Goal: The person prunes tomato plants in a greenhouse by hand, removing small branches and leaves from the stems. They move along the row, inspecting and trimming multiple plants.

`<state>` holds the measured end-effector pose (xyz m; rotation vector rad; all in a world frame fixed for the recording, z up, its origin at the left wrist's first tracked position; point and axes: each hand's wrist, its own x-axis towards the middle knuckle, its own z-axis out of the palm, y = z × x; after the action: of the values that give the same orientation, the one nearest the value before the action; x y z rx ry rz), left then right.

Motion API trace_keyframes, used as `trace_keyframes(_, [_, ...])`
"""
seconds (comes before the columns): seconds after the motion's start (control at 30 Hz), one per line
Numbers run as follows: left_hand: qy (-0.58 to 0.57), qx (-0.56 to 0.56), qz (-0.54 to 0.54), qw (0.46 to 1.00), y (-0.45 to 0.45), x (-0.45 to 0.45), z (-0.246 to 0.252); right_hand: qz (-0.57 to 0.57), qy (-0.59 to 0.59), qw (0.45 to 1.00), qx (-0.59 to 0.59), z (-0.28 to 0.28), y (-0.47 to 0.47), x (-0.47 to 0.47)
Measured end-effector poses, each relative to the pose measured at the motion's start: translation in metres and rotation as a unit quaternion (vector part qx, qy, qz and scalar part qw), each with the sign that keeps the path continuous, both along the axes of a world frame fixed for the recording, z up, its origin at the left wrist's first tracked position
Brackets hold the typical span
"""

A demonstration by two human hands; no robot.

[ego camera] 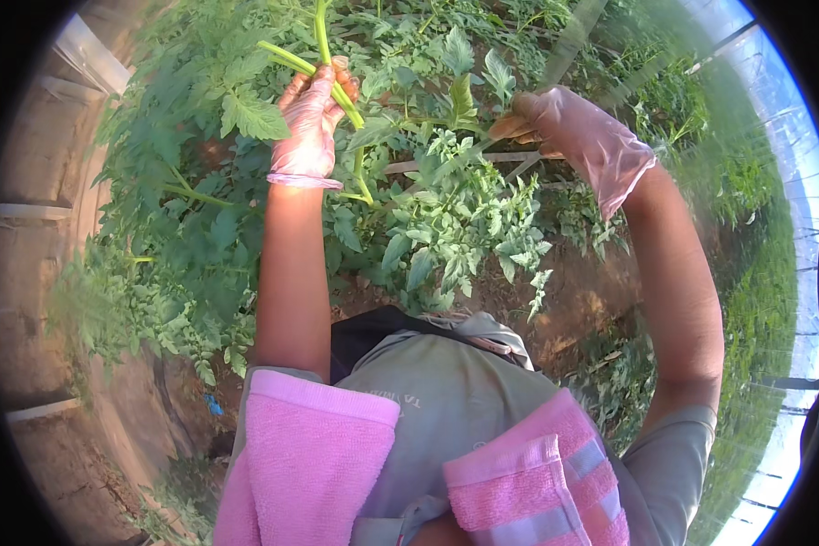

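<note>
My left hand [312, 116], in a thin translucent glove with stained fingers, grips a thick green tomato stem [345, 102] at the upper middle of the view. A short cut-looking stub and another upright stem meet at its fingertips. On the right, my right hand [542, 123], in a loose glove of the same kind, has its fingers closed together beside a leafy tomato shoot [463, 102]. Whether it pinches the shoot is not clear. Leafy side growth [450, 211] hangs between and below the two hands.
Dense tomato plants [205, 191] surround both arms, with brown soil [580, 286] below on the right. A pink towel [321, 464] hangs over my shirt. A wall with pale posts [31, 213] runs along the left. A small blue scrap [213, 404] lies on the ground.
</note>
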<state>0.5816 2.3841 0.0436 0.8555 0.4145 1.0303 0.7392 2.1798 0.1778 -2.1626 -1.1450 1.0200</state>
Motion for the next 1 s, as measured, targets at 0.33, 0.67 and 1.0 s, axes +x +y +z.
trace_keyframes(0.33, [-0.022,-0.001,0.0,1.0,0.009,-0.019,-0.008,0.03,-0.158,0.987,-0.032,-0.008,0.022,0.008])
trace_keyframes(0.67, [-0.074,0.04,-0.087,0.993,-0.003,-0.033,-0.028,0.048,0.299,0.86,0.412,-0.037,0.034,0.005])
trace_keyframes(1.0, [-0.122,0.12,-0.159,0.972,-0.047,-0.018,-0.035,0.06,0.36,0.863,0.35,0.042,0.071,0.045])
